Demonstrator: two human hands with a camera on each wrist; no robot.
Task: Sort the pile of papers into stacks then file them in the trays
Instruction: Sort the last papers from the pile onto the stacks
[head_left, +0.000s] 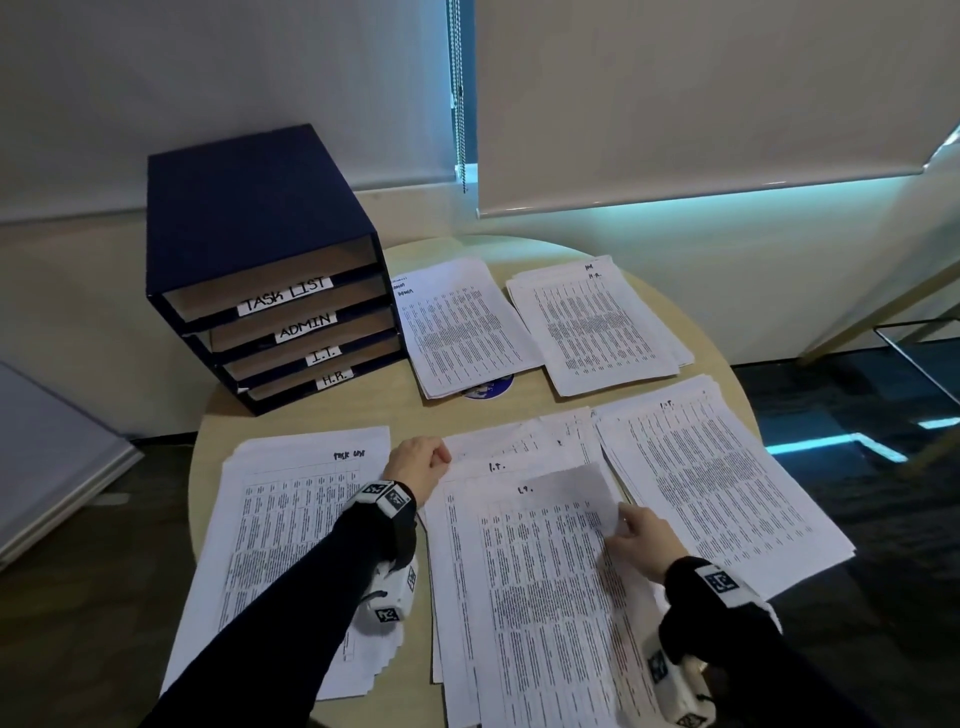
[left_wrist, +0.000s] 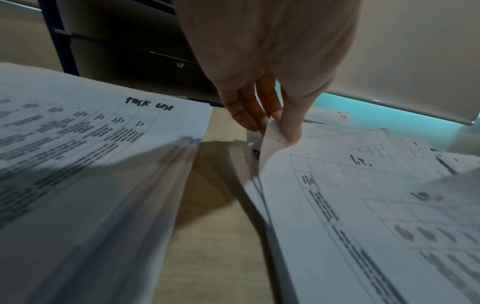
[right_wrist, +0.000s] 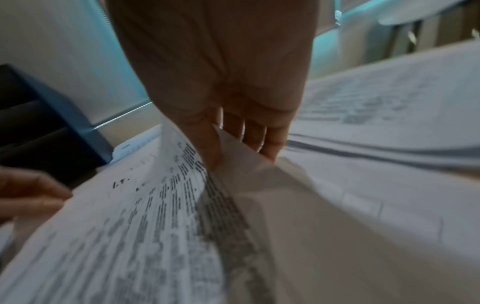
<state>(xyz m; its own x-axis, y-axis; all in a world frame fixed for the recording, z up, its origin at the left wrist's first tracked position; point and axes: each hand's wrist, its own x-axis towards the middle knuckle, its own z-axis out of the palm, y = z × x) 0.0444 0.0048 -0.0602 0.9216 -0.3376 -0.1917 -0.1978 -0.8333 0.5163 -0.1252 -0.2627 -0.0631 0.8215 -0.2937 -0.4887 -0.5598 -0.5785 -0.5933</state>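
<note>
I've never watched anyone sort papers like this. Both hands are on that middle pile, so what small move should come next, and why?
Probably the right hand lifts the top sheet it pinches and carries it to the I.T. stack on the right. The sheet looks marked I.T., its corner is already curled up, and the left hand pinches a corner of the unsorted pile.
</note>
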